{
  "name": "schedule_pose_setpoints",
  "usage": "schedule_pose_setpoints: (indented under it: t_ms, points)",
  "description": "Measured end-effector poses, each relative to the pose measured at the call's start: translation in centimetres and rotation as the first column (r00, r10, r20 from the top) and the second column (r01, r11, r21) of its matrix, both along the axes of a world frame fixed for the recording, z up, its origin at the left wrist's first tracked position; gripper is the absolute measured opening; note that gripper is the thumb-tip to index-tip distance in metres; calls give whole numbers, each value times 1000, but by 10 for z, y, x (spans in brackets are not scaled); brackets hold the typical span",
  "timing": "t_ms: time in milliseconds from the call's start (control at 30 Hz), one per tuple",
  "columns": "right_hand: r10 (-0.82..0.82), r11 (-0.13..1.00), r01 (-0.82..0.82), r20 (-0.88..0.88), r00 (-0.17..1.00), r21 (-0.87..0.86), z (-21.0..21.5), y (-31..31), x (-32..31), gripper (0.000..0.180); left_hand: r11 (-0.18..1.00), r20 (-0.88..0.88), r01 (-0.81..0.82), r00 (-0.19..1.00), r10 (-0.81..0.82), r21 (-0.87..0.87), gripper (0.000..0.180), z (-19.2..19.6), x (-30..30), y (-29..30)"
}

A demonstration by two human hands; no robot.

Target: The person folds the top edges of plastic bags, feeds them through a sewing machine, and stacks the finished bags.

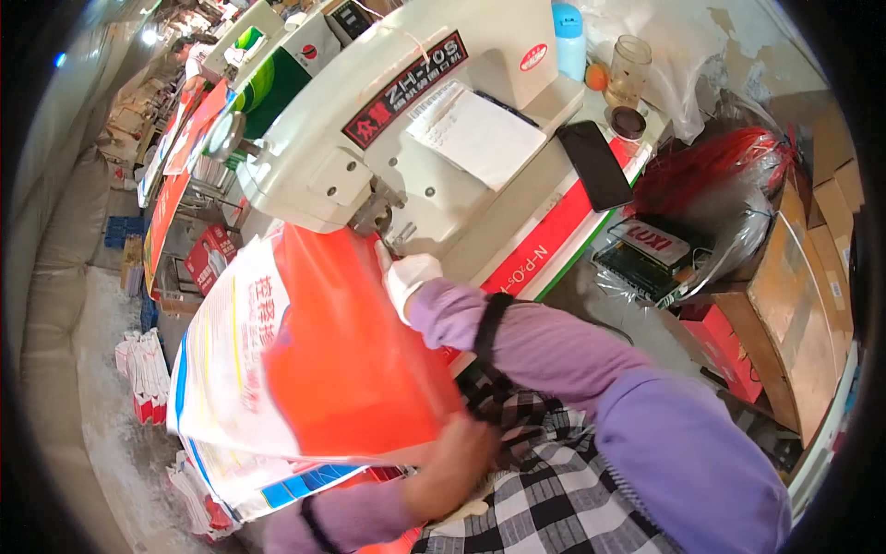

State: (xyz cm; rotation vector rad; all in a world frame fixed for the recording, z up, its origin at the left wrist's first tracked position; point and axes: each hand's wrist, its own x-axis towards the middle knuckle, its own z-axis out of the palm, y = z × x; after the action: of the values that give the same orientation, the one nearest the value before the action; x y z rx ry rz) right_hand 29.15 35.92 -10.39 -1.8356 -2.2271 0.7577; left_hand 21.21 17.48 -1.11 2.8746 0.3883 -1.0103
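Note:
A big red and white printed bag (351,351) hangs at an angle from the head of a cream industrial sewing machine (305,157). Its upper edge reaches up under the machine's needle area. My right hand (411,280), in a white glove, is closed on the bag's edge right beside the needle area, with a bare fingertip showing. Lower down, my left hand (452,471) lies over the bag's near right edge. Motion smears its fingers, so their grip cannot be made out.
A paper pad (475,134) lies on the machine bed, a black phone (595,166) to its right. Behind are a blue bottle (569,42) and a glass jar (628,72). Cardboard boxes (784,305) crowd the right. Folded bags (143,369) lie on the left floor; a person (194,63) is far back.

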Motion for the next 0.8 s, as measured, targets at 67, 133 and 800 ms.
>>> schedule_pose_setpoints:
  t_ms: [67, 133, 800]
  points:
    - [-210, 974, 227, -341, 916, 11, -33, 11, -11, 67, 987, 304, 155, 944, -133, -50, 19, 13, 46, 27]
    - [-142, 990, 131, -243, 960, -61, -6, -19, -2, 71, 948, 624, 94, 771, 125, -305, 32, 43, 34, 82]
    - [-379, 908, -81, -890, 254, -410, -11, -194, 45, 37, 964, 422, -178, 872, 247, -196, 22, 22, -15, 68]
